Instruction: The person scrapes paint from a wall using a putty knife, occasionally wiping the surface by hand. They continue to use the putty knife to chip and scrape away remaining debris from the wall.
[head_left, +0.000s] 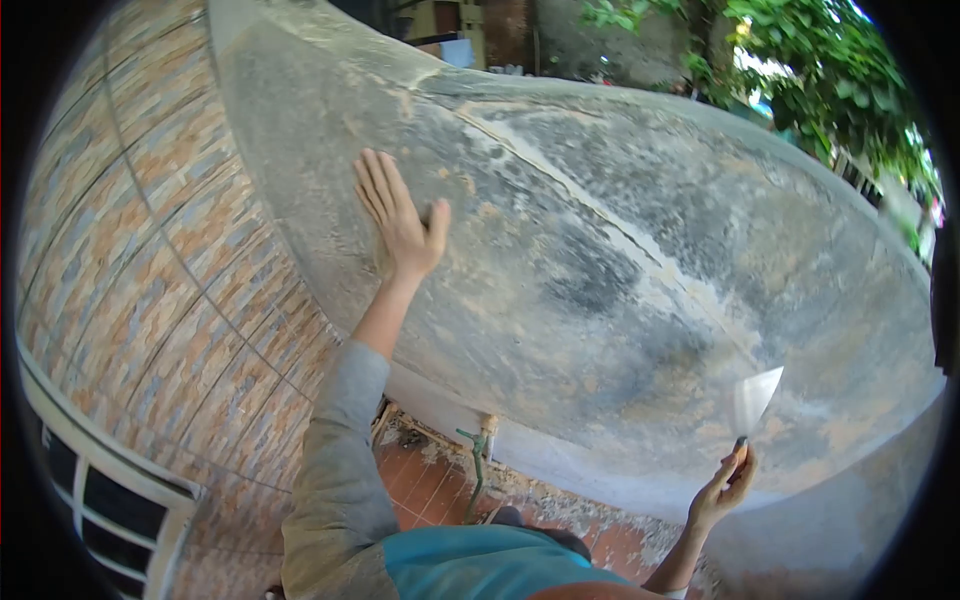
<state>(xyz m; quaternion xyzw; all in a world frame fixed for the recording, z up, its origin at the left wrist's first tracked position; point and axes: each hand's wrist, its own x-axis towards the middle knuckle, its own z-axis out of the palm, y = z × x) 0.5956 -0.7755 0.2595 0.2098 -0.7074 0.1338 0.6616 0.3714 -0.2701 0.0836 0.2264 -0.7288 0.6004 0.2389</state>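
Across concrete slab [560, 260] — left hand [403, 225] flat, fingers extended; right hand [735, 478] raised — gripping scraper [756, 402].

The big slab [500, 240] looks like rough, dull concrete. The blade [758, 400] on the right is shiny, smooth metal. The near shirt [465, 562] is soft, matt cloth. The left wall [170, 220] has stone-look tiles.

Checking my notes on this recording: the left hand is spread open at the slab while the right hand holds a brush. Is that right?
Not quite: the right hand holds a scraper, not a brush; the head view shows its flat blade. The left hand is spread open at the slab, as stated.
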